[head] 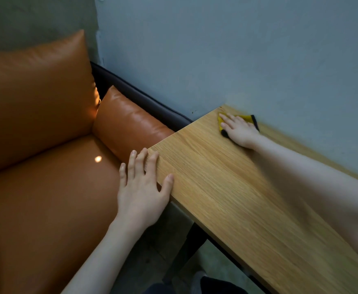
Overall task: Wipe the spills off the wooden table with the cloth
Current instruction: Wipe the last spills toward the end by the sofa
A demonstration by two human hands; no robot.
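Cloth (pixel 245 119) at the table's (pixel 227 187) far corner, under our flat right hand (pixel 238 129).
Table stretches back toward us; left hand (pixel 143 187) flat on its near edge.

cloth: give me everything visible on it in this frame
The cloth is yellow with a black edging that shows at its far right corner and near its front left corner. It looks like soft fabric, and it lies flat on the wooden table at the far corner, right beside the blue-grey wall. The right hand presses on it with straight, spread fingers and hides most of it, so its full shape is unclear. The left hand is apart from it, resting at the table's near-left edge.
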